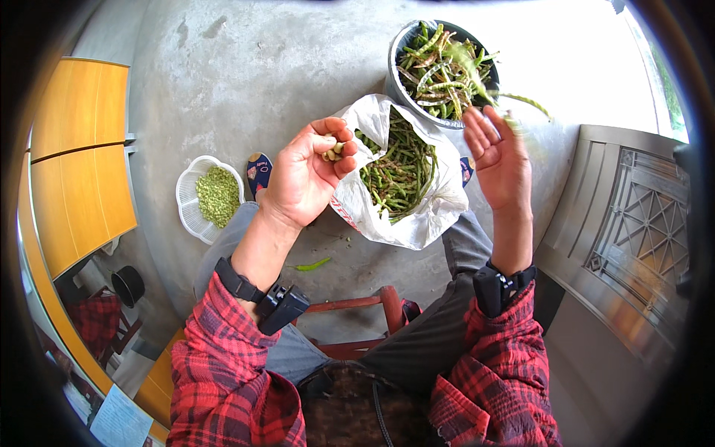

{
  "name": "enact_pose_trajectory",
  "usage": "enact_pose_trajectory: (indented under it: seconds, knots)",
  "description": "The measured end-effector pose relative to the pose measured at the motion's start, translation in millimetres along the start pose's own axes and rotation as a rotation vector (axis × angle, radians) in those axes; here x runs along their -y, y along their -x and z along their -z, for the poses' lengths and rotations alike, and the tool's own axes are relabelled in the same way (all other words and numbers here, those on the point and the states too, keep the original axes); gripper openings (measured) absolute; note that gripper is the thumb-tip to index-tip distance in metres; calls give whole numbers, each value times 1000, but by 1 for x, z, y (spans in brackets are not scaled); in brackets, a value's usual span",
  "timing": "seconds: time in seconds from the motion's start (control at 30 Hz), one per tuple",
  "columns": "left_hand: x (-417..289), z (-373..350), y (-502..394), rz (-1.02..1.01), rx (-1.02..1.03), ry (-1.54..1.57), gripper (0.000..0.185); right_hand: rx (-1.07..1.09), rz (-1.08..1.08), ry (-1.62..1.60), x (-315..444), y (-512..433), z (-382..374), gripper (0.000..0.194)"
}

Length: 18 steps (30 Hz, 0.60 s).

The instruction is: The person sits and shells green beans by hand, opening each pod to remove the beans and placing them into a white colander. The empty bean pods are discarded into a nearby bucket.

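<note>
Several pale shelled beans (334,150) rest between the curled fingers of my left hand (313,167), which is raised left of the white plastic sack (441,215). Green bean pods (399,167) fill the sack. My right hand (499,151) is palm up with fingers extended, holding nothing. Blurred empty-looking pods (469,70) are in the air just above its fingertips, over the dark bucket (395,84) heaped with green and brownish pods (441,72). Shelled green beans (218,195) lie in a white plastic basket (187,215) at the left.
A single green pod (313,265) lies on the concrete floor (223,84) between my legs. A red wooden stool (391,310) is below me. Yellow cabinet doors (84,195) stand at the left, a metal door with a grille (581,184) at the right.
</note>
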<state>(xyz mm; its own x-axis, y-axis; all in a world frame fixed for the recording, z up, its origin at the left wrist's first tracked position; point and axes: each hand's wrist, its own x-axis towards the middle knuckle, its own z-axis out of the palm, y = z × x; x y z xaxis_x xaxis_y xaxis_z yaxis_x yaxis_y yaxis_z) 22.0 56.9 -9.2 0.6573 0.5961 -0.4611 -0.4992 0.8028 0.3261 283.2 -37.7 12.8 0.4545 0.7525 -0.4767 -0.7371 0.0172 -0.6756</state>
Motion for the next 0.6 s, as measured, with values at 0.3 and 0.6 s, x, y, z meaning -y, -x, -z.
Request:
enact_pose_trajectory:
  seconds: [0.3, 0.6]
  knots:
    - [1, -2, 2, 17, 55, 35, 32, 45, -233, 907, -80, -26, 54, 30]
    - [-11, -4, 11, -9, 56, 91, 37, 154, -137, 1731, -161, -37, 120, 29]
